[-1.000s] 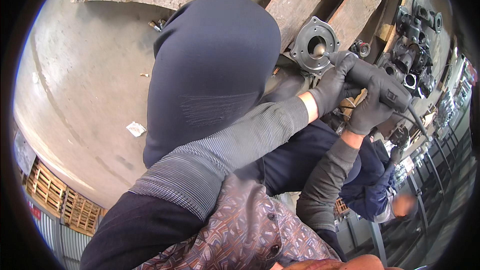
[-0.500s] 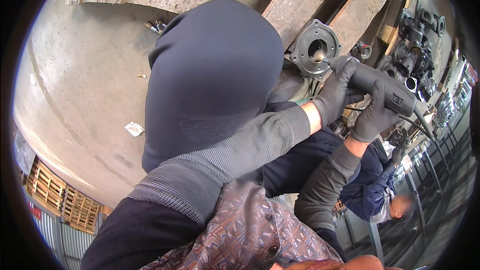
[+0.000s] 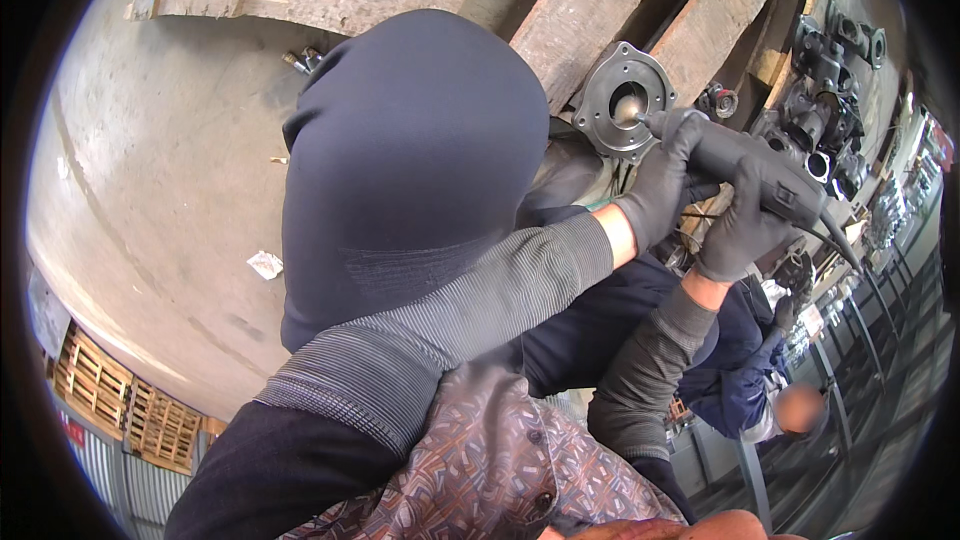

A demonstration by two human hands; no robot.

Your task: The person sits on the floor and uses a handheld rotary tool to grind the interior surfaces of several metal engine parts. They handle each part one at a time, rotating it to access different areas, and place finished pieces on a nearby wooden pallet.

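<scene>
A dark die grinder (image 3: 738, 157) points left from my hands, with its pale rounded tip (image 3: 628, 109) inside the bore of a grey flanged metal casting (image 3: 597, 90). My gloved left hand (image 3: 655, 192) wraps the front part of the grinder, close to its neck. Farther back, my gloved right hand (image 3: 740, 232) grips the body near the end where the cord (image 3: 845, 245) leaves it. The casting rests against the wooden pallet, its round bolt-holed flange facing me. Whether the tip touches the bore wall, I cannot tell.
Wooden pallet slats (image 3: 600, 5) run along the far side. Several dark castings (image 3: 825, 90) are piled at the far right. Past my right arm, another person in dark clothes (image 3: 735, 395) is low down. A paper scrap (image 3: 265, 264) lies on the concrete floor (image 3: 180, 190).
The casting, grinder and both hands appear slightly farther left. More of the tip's pale surface shows in the bore. Both hands keep their hold.
</scene>
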